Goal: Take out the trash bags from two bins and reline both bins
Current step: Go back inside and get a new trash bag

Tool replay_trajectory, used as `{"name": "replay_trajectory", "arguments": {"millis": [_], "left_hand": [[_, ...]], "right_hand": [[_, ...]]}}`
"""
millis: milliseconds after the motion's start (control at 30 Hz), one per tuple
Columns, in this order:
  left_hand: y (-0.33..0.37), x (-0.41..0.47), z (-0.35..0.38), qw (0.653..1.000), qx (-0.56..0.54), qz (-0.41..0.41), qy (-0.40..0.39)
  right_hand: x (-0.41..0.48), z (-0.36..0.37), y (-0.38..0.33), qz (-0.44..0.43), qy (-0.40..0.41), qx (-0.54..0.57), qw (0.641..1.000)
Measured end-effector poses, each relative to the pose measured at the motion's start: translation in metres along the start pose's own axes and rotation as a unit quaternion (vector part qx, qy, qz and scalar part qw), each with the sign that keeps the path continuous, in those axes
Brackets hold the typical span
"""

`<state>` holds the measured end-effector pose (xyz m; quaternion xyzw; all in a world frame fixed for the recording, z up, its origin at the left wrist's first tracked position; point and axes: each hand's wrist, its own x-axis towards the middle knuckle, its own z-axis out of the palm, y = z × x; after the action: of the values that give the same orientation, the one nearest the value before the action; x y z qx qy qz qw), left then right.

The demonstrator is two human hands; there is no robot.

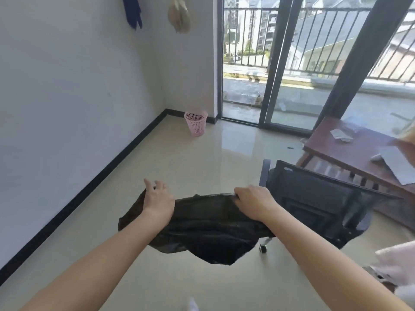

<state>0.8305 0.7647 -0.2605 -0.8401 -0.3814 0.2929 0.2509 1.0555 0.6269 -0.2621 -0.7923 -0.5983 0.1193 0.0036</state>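
Observation:
A thin black trash bag (208,230) hangs stretched between my two hands in front of me, above the floor. My left hand (157,200) holds its left top edge, thumb side on the plastic, with the fingers spread forward. My right hand (253,202) grips the right top edge with curled fingers. A pink mesh bin (195,122) stands far ahead in the corner by the wall and the glass door. It shows no liner and looks hollow.
A black mesh office chair (318,203) on casters stands close at my right. Beyond it is a dark wooden desk (350,151) with papers. Glass sliding doors (280,63) fill the far wall. A white wall (67,86) runs along the left. Glossy tile floor lies between me and the bin.

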Motion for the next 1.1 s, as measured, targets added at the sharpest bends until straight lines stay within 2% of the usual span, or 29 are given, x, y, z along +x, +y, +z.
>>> {"name": "replay_trajectory", "arguments": {"millis": [100,233,333,433,500,633,767,867,1000,1100], "left_hand": [[-0.011,0.07,0.008,0.999,0.018,0.012,-0.031],[-0.044,0.176,0.015,0.999,-0.036,0.014,-0.034],[-0.089,0.254,0.01,0.988,-0.155,0.005,-0.023],[-0.144,0.328,-0.001,0.944,-0.325,-0.055,-0.003],[-0.179,0.374,-0.008,0.922,-0.373,-0.101,0.019],[-0.216,0.456,-0.013,0.921,-0.378,-0.086,0.037],[-0.219,0.545,-0.01,0.912,-0.407,-0.009,-0.048],[-0.218,0.62,-0.006,0.926,-0.373,0.031,-0.046],[-0.242,0.729,-0.028,0.954,-0.295,0.019,-0.055],[-0.282,0.815,-0.062,0.946,-0.324,-0.017,-0.003]], "right_hand": [[0.078,-0.006,-0.002,-0.025,0.006,0.001,1.0],[0.188,-0.017,-0.005,-0.044,0.001,-0.033,0.998],[0.271,-0.035,-0.004,-0.043,-0.002,-0.059,0.997],[0.346,-0.065,-0.002,-0.052,-0.028,-0.067,0.996],[0.39,-0.087,0.003,-0.059,-0.026,-0.071,0.995],[0.474,-0.097,0.02,-0.032,-0.03,-0.051,0.998],[0.57,-0.088,0.042,0.048,-0.046,-0.066,0.996],[0.647,-0.079,0.059,0.101,-0.081,-0.06,0.99],[0.761,-0.084,0.089,0.136,-0.084,-0.004,0.987],[0.854,-0.126,0.106,0.138,-0.039,0.043,0.989]]}}
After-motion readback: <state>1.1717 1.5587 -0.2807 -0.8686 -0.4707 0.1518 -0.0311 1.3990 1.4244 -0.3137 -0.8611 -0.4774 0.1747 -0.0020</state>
